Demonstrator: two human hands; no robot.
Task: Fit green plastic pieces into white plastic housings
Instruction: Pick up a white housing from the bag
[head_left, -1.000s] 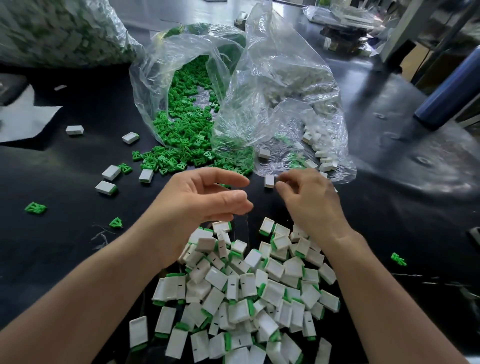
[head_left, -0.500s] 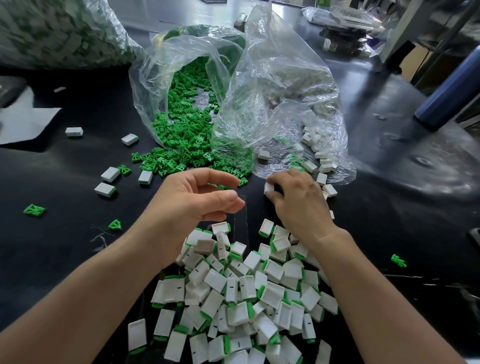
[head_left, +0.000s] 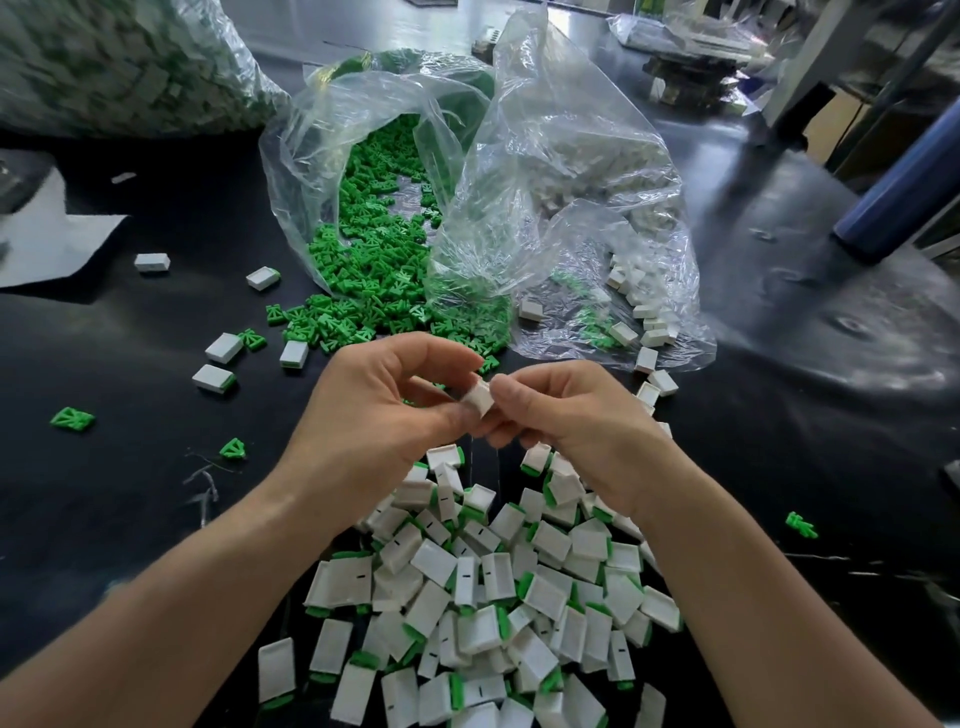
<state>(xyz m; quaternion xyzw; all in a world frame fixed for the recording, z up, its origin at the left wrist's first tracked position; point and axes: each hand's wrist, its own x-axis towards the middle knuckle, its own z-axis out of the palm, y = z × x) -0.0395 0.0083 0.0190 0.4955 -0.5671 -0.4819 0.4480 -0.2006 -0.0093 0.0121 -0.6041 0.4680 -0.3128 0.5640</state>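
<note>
My right hand (head_left: 571, 415) pinches a white plastic housing (head_left: 479, 399) between thumb and fingers above the table. My left hand (head_left: 384, 410) meets it from the left, fingers curled and thumb touching the housing; whether it holds a green piece is hidden. Below both hands lies a heap of assembled white housings with green ends (head_left: 493, 597). An open clear bag spills loose green pieces (head_left: 374, 270) behind the hands. A second clear bag (head_left: 571, 197) to its right holds empty white housings (head_left: 644, 306).
Stray housings (head_left: 224, 348) and single green pieces (head_left: 72, 418) lie scattered on the black table at the left. One green piece (head_left: 801, 525) lies at the right. A large filled bag (head_left: 114, 62) stands at the back left, a blue cylinder (head_left: 904, 192) at the right.
My right hand picked a white housing up from the table by the bag's mouth and drew it back. Both hands have come together above the heap, with the housing between them.
</note>
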